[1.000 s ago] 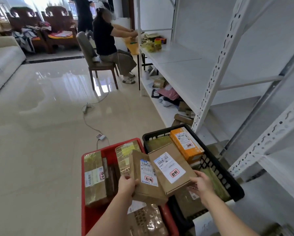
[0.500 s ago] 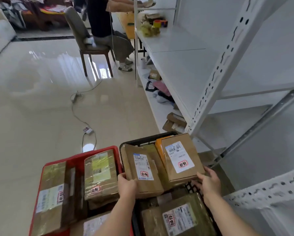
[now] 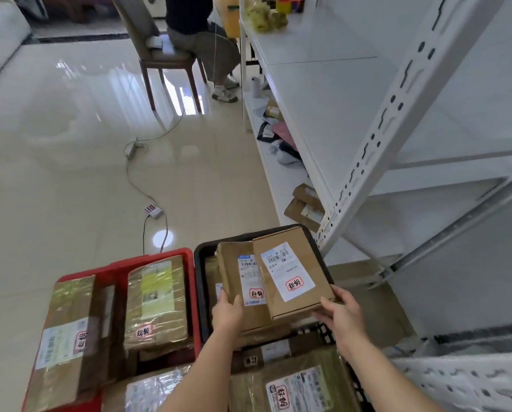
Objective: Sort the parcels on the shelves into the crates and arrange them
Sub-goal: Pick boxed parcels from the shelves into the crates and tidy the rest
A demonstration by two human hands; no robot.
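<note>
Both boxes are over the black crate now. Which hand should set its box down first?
Probably the right hand: its labelled box overlaps the top of the left hand's box, above the black crate.

The seated person (image 3: 195,31) is cut off above the waist by the top edge. The left parcel (image 3: 236,281) is partly covered by the right parcel (image 3: 290,275); print on both labels is too small to read. The black crate (image 3: 199,281) contents beneath them are hidden. The taped parcel (image 3: 293,388) is cut off by the bottom edge. Items on the lower shelf (image 3: 281,138) are blurred.
</note>
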